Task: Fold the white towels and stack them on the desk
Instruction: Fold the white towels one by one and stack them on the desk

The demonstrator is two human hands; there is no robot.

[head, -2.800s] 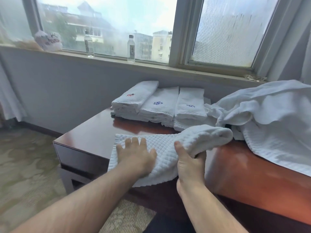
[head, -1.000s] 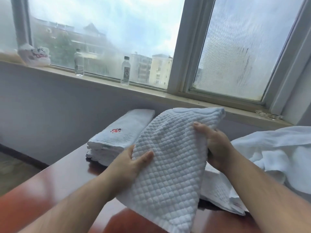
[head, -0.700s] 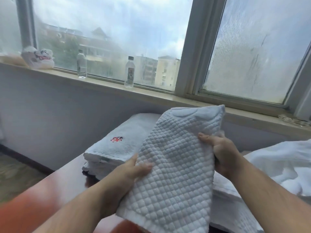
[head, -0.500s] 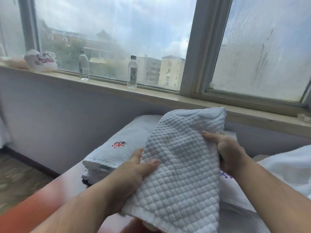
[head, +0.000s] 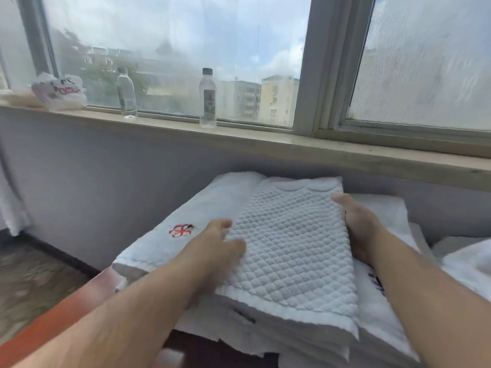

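Observation:
A folded white quilted towel (head: 289, 243) lies flat on the middle of a row of folded white towels at the back of the red-brown desk (head: 50, 325). My left hand (head: 220, 251) grips its left edge, thumb on top. Along its right edge, my right hand (head: 357, 224) holds it with the thumb on top and the fingers hidden beneath. To the left sits a folded towel with a red emblem (head: 210, 205). A folded towel with blue stitching (head: 385, 219) lies to the right, partly covered.
A loose heap of unfolded white towels (head: 470, 261) lies at the far right. The grey wall and window sill (head: 265, 144) rise right behind the stacks; two water bottles (head: 208, 99) and a plastic bag (head: 59, 91) stand on the sill. Carpeted floor lies to the left.
Both hands lifted the quilted towel off the desk front, carried it upright toward the stacks, and have now lowered it flat onto the middle stack.

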